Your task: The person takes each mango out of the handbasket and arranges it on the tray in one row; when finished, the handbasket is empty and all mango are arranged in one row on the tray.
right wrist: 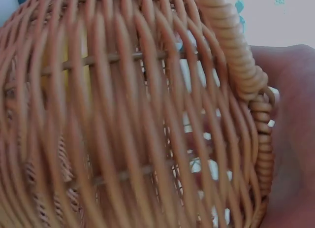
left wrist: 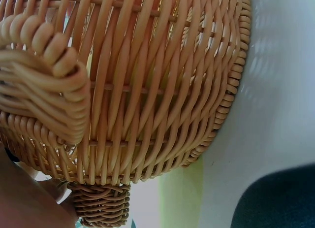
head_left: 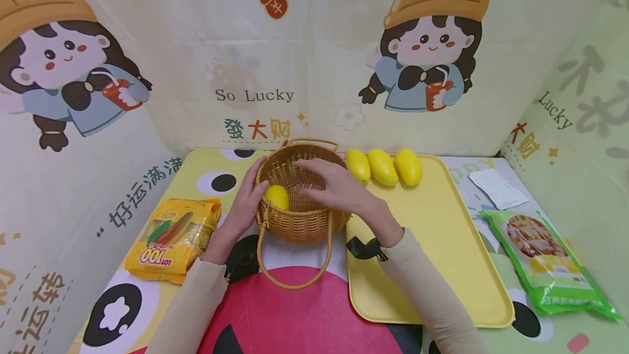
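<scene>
A round woven wicker basket (head_left: 302, 228) stands mid-table, its front handle (head_left: 295, 287) folded down toward me and its other handle (head_left: 314, 142) at the back. Inside, at the left, lies a yellow mango (head_left: 277, 196). My left hand (head_left: 243, 204) grips the basket's left rim, thumb over the edge. Over the right side of the opening, my right hand (head_left: 339, 184) reaches in with fingers apart and nothing visible between them. Both wrist views are filled by the wicker wall, with part of the left hand (left wrist: 29, 198) and part of the right hand (right wrist: 295, 134) at the edges.
Right of the basket lies a yellow tray (head_left: 408, 266); three mangoes (head_left: 383, 167) are at its back left. A yellow snack bag (head_left: 172, 239) lies at left. On the right are a green-edged food bag (head_left: 547, 261) and a white packet (head_left: 498, 188). A printed cloth wall stands behind.
</scene>
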`<state>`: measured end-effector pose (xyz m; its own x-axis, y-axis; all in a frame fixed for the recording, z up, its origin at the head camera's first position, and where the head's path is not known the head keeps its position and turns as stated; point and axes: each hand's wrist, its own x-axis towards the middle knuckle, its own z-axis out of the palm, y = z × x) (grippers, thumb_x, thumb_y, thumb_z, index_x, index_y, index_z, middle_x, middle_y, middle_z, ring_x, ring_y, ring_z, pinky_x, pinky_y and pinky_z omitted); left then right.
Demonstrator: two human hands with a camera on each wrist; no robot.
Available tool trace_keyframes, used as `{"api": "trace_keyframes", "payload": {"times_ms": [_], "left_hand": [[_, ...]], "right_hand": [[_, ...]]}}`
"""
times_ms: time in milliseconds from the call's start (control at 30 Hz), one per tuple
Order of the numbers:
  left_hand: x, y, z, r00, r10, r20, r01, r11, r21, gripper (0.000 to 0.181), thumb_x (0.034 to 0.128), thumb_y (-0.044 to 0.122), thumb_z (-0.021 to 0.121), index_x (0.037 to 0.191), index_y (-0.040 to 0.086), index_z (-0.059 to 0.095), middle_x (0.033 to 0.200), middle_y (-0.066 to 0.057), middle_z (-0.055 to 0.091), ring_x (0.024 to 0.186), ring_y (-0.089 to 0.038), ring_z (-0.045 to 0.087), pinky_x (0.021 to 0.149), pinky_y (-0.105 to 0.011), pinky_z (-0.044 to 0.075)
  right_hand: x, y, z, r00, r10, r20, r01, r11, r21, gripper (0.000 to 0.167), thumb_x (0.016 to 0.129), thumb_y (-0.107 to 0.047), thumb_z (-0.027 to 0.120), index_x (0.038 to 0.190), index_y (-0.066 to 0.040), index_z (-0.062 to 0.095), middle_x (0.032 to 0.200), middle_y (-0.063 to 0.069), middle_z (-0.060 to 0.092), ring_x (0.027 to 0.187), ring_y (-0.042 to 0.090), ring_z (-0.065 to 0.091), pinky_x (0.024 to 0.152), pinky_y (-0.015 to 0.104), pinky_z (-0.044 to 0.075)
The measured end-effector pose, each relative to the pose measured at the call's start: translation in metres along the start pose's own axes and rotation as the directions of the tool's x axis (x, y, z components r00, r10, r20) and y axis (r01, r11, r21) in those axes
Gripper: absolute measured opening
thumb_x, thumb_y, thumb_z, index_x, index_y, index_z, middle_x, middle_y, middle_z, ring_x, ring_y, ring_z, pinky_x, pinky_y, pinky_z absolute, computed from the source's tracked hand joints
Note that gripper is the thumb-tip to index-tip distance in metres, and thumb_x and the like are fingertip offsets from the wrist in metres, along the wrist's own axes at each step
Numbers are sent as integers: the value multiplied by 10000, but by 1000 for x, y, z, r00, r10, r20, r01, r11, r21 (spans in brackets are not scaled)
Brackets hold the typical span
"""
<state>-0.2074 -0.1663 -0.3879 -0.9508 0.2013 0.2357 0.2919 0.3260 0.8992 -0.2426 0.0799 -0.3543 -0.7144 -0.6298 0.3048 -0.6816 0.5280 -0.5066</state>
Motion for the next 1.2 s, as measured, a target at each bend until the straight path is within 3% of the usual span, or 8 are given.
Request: {"api": "trace_keyframes", "payload": {"times_ms": [167,433,633,800,967,1200], "left_hand": [[0,0,1,1000,-8,5,8,1000,1,605,1040,167,403,1594,102,168,1645,-129,186,1499,-367,230,1210,-596,217],[0,1,0,1000,-1,0,1,1000,-4,601,1039,163,404,1593,107,177,1644,-124,194,1499,-359,235,1214,-581,222],[-1,0,0,1000,-15,8,15,1000,-9,608,1039,185,403,1596,116,169,1648,-114,185,1500,-354,234,1208,-582,236],[-1,-1,0,1000,-6,5,6,1000,-3,605,1039,186,403,1594,112,174,1647,-115,188,1504,-350,227,1210,-580,230],[0,0,1,1000,-1,3,1,1000,-6,605,1035,168,402,1593,102,176,1644,-123,195,1503,-362,225,1210,-591,219],[-1,1,1,1000,-12,3,12,1000,-6,604,1037,180,401,1594,117,177,1646,-115,193,1504,-357,227,1210,-586,226]], "right_hand": [[5,-4,0,995,54,83,-51,998,-40,603,902,-378,706,1452,-233,507,1388,-15,602,1316,168,537,1118,399,430],[15,-3,3,986,62,156,-49,995,-81,596,909,-379,689,1460,-248,500,1470,-52,539,1375,184,491,1142,402,403],[23,-3,6,974,63,218,-52,997,-54,612,900,-386,698,1458,-222,506,1467,-25,543,1383,195,480,1159,403,383],[31,-1,9,953,56,296,-53,998,-17,623,899,-350,710,1464,-191,500,1486,26,528,1395,221,468,1167,409,374],[38,2,12,924,32,380,-41,999,17,620,904,-307,708,1463,-141,496,1483,47,529,1320,244,533,1109,397,437],[45,7,19,881,41,472,-63,998,31,657,894,-292,721,1484,-159,465,1439,46,563,1231,230,582,1053,371,474]]}}
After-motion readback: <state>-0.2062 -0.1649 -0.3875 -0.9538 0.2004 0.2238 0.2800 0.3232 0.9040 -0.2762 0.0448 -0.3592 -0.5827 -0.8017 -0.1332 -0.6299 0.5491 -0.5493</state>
